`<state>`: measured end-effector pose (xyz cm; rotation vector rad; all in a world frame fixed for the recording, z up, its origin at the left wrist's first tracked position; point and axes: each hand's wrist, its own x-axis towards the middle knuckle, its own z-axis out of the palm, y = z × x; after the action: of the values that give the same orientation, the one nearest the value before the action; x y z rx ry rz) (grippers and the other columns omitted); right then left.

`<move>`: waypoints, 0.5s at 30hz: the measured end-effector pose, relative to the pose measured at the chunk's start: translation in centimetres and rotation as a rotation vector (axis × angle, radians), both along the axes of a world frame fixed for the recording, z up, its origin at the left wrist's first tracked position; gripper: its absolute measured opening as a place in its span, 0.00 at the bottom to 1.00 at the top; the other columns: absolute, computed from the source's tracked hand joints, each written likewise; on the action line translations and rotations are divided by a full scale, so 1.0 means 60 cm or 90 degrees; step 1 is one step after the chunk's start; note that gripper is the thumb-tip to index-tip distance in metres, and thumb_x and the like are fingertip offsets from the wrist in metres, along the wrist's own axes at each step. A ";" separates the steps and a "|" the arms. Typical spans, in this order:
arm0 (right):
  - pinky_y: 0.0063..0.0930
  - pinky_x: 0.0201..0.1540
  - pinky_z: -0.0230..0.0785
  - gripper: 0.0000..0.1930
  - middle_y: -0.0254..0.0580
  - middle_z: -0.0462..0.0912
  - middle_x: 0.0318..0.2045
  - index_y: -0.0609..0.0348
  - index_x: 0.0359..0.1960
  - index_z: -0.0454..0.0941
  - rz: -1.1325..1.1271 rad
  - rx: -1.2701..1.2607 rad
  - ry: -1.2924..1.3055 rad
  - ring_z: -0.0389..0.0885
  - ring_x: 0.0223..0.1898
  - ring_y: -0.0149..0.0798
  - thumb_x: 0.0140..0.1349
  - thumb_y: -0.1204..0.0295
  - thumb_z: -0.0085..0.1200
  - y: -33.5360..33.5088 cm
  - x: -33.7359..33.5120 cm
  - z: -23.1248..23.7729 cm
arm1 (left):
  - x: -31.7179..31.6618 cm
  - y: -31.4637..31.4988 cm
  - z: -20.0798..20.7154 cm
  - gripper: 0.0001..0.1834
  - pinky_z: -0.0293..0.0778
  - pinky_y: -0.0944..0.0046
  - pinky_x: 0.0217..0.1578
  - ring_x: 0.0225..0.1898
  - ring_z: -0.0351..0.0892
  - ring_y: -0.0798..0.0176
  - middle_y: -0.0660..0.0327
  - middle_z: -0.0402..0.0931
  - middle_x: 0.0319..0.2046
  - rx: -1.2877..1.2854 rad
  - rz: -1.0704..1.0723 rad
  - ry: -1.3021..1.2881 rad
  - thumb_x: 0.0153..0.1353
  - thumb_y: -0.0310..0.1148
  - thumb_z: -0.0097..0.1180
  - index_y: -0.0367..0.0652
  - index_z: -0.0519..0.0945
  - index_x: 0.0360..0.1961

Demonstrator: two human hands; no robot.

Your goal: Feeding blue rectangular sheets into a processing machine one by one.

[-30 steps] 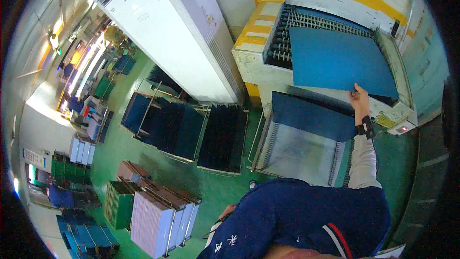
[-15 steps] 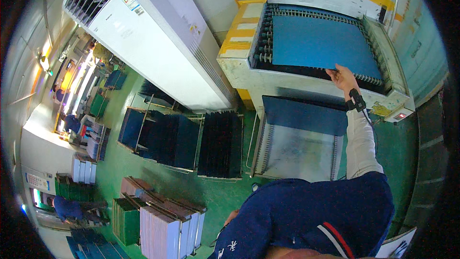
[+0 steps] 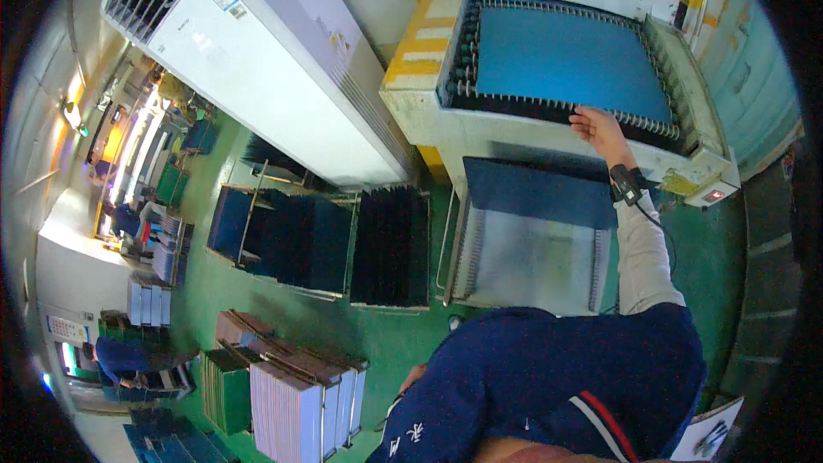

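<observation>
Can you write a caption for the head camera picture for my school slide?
A person's right hand rests on the front edge of a blue sheet lying on a roller-bed machine, above a wire rack.

A plain bright blue sheet point(image 3: 570, 60) is seen just beyond the right hand's point(image 3: 600, 130) grip, framed by a black ribbed roller border point(image 3: 514, 105). The machine housing point(image 3: 446, 124) under the grip is off-white, banded in yellow point(image 3: 420, 34) to the left of the grip. Nearer than the grip, a dark blue sheet point(image 3: 536, 193) is laid over a grey tray point(image 3: 531, 261). A black strap point(image 3: 626, 184) is worn behind the grip, followed by a pale beige sleeve point(image 3: 643, 253) and a navy top striped red and white point(image 3: 557, 386). The floor point(image 3: 403, 330) is green. Further left of the grip, black and dark blue racked sheets point(image 3: 343, 244) and a white cabinet point(image 3: 274, 51) are seen.
</observation>
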<state>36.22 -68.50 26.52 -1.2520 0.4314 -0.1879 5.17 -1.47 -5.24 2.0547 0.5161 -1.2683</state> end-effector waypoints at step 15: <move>0.36 0.41 0.71 0.09 0.46 0.82 0.33 0.59 0.36 0.80 0.073 -0.792 -0.022 0.80 0.37 0.45 0.55 0.70 0.57 0.151 -0.107 -0.074 | -0.027 0.007 -0.017 0.27 0.69 0.58 0.52 0.52 0.75 0.52 0.50 0.78 0.49 -0.001 -0.011 0.001 0.56 0.48 0.54 0.41 0.78 0.52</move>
<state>29.77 -59.46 22.06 -2.4794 0.1784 -0.4084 3.52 -1.06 -6.28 2.0608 0.4982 -1.2805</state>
